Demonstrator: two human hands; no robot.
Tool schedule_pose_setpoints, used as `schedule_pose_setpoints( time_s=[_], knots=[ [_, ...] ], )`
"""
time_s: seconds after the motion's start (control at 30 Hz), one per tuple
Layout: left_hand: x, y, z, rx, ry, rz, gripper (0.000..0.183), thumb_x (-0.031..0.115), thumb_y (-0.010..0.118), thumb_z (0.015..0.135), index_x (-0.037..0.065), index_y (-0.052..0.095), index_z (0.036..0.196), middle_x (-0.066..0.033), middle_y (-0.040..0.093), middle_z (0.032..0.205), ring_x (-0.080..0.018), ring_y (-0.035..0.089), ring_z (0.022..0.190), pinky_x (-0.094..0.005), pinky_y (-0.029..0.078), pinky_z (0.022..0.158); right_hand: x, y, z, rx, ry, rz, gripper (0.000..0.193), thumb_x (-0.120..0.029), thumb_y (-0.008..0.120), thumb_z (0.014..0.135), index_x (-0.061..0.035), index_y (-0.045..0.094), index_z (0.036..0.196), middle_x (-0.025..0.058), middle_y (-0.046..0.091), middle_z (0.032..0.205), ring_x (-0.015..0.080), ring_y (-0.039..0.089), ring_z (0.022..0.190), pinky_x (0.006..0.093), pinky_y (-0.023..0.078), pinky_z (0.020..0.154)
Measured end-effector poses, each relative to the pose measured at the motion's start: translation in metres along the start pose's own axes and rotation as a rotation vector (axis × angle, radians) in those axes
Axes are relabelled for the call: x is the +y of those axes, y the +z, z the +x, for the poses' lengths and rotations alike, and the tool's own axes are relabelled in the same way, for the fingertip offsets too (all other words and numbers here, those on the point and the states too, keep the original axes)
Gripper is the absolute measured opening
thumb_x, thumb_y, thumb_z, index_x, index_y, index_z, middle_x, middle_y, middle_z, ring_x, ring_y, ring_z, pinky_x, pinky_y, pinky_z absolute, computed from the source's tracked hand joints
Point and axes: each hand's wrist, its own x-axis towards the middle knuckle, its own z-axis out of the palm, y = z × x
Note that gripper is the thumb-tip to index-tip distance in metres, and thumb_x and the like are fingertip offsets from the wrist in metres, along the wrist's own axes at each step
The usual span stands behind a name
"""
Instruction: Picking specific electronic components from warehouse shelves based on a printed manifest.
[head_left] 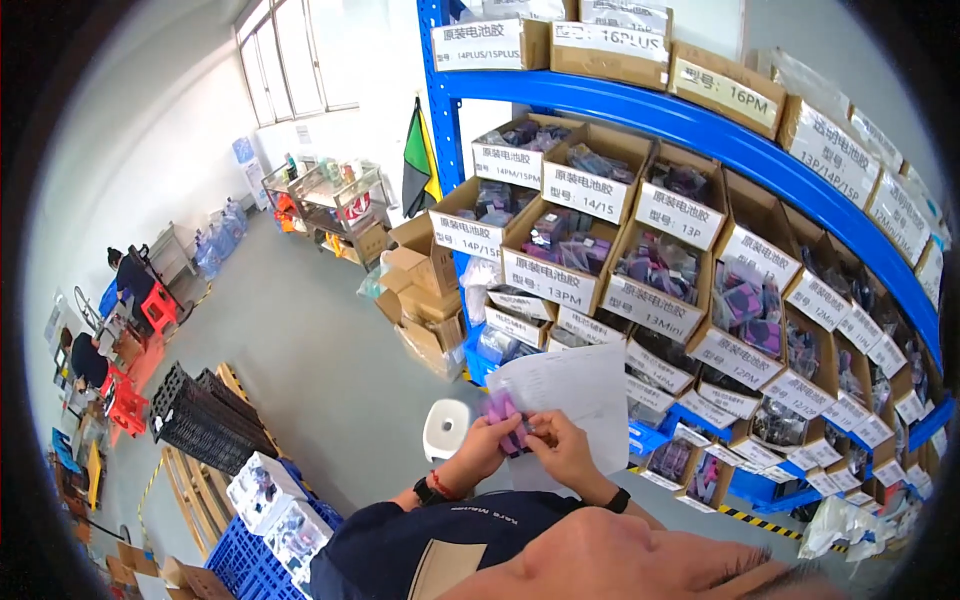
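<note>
In front of my chest, my left hand (478, 450) is closed around a small bunch of purple and pink adhesive strips (499, 404), which stick up past its fingers. My right hand (562, 452) meets it from the right, its fingers closed at the strips' lower end; what exactly they pinch is too small to make out. Behind both hands is a white printed sheet of paper (598, 385), tilted and partly covered by them. Which hand keeps the sheet up is hidden.
A blue rack (640, 95) curves along the right, full of labelled cardboard boxes (655, 300) of small bagged parts. A white stool (447, 432) stands just beyond my hands. To the left are black crates (205, 415), a pallet (190, 500) and a blue basket (245, 560). Two people sit farther off.
</note>
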Motion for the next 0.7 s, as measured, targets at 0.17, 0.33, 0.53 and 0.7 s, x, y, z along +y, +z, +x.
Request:
schedule_pose_setpoints(
  time_s=[0.17,0.33,0.53,0.7],
  knots=[
    [0.054,-0.060,0.009,0.043,0.158,-0.095,0.018,0.011,0.053,0.085,0.000,0.055,0.099,-0.0071,0.060,0.091,-0.0147,0.056,0.076,-0.0286,0.045,0.070,-0.031,0.016,0.062,-0.170,-0.158,-0.232,0.027,-0.012,0.061,0.078,-0.0018,0.054,0.102,0.0108,0.061,0.082,0.0154,0.059,0.069,0.0274,0.048,0.061],
    [0.125,-0.125,0.001,0.250,0.403,-0.067,0.016,0.009,0.053,0.084,-0.001,0.055,0.097,-0.0084,0.060,0.091,-0.0146,0.054,0.069,-0.0279,0.044,0.063,-0.131,-0.034,0.169,-0.046,-0.495,-0.630,0.017,-0.013,0.060,0.076,-0.0042,0.058,0.091,0.0099,0.060,0.078,0.0196,0.059,0.067,0.0299,0.046,0.059],
    [0.179,-0.203,-0.003,0.434,0.514,-0.100,0.017,0.010,0.055,0.083,-0.001,0.054,0.096,-0.0082,0.059,0.089,-0.0145,0.054,0.066,-0.0274,0.045,0.063,-0.274,-0.060,0.306,0.161,-0.768,-0.975,0.015,-0.010,0.057,0.079,-0.0017,0.059,0.091,0.0090,0.061,0.079,0.0157,0.058,0.070,0.0263,0.045,0.064],
    [0.193,-0.222,0.010,0.526,0.520,-0.127,0.024,0.011,0.056,0.082,0.000,0.050,0.102,-0.0082,0.059,0.091,-0.0159,0.055,0.068,-0.0302,0.046,0.065,-0.340,-0.077,0.448,0.301,-0.988,-1.214,0.018,-0.010,0.050,0.082,-0.0035,0.061,0.095,0.0135,0.063,0.087,0.0245,0.061,0.080,0.0312,0.046,0.071]
  ],
)
